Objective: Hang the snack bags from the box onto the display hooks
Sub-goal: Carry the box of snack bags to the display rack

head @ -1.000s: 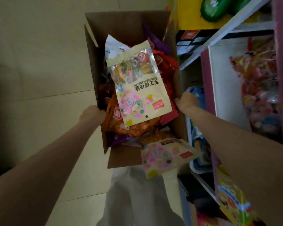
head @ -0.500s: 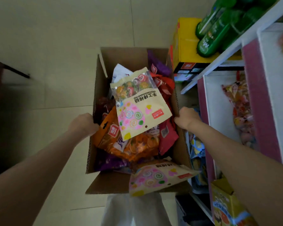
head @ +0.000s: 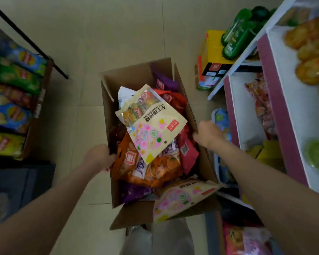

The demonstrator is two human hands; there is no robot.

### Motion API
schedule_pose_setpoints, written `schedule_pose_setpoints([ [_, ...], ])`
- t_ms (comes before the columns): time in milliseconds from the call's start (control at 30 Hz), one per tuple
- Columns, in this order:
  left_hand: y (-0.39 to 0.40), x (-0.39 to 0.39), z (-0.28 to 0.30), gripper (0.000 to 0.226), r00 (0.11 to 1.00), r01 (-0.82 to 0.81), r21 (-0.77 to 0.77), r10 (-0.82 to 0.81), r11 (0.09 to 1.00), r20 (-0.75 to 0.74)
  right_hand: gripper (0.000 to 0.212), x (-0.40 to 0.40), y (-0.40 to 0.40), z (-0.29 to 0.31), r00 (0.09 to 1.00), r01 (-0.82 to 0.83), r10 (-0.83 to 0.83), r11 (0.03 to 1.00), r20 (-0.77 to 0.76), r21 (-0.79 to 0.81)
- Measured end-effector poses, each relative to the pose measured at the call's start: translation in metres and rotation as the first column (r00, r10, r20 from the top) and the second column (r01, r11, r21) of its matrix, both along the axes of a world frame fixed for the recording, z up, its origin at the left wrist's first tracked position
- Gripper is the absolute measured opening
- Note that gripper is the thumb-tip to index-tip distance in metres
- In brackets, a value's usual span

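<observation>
An open cardboard box (head: 134, 74) full of snack bags sits below me over the tiled floor. My left hand (head: 98, 157) grips its left wall and my right hand (head: 207, 134) grips its right wall. On top lies a cream bag with pastel swirl sweets (head: 151, 124). Under it are an orange bag (head: 155, 170), a red bag (head: 187, 150) and purple bags (head: 164, 81). A second pastel bag (head: 180, 199) hangs over the box's near edge. No display hooks are visible.
Shelves on the right (head: 247, 52) hold green bottles (head: 236, 35), a yellow carton (head: 212, 50) and pink-edged trays (head: 276, 100) of sweets. A rack of crisp bags (head: 9, 100) stands at the left. Bare tiled floor (head: 109, 34) lies beyond the box.
The box now sits lower in view and farther from the right shelf. Both hands keep their grip on its walls. The left crisp rack has come into view.
</observation>
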State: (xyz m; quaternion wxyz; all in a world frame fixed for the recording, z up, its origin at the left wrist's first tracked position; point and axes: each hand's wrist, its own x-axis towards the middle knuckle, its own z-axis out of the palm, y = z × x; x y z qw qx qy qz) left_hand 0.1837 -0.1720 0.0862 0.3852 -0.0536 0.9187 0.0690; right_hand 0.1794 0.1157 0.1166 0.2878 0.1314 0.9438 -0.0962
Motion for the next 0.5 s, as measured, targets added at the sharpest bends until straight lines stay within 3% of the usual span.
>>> schedule_pose_setpoints([
  [200, -0.050, 0.091, 0.035, 0.033, 0.999, -0.001, 0.020, 0.001, 1.000, 0.032, 0.023, 0.098, -0.043, 0.026, 0.999, 0.019, -0.017, 0.999, 0.045, -0.042],
  [300, -0.069, 0.142, 0.053, 0.036, 0.999, -0.023, 0.055, 0.021, 0.998, 0.029, 0.034, 0.147, -0.061, 0.033, 0.997, 0.024, -0.020, 0.998, 0.068, -0.060],
  [500, -0.107, 0.279, 0.071, 0.034, 0.997, -0.069, 0.044, 0.068, 0.997, 0.031, 0.033, 0.277, -0.104, 0.033, 0.998, 0.022, -0.017, 0.995, 0.055, -0.100],
])
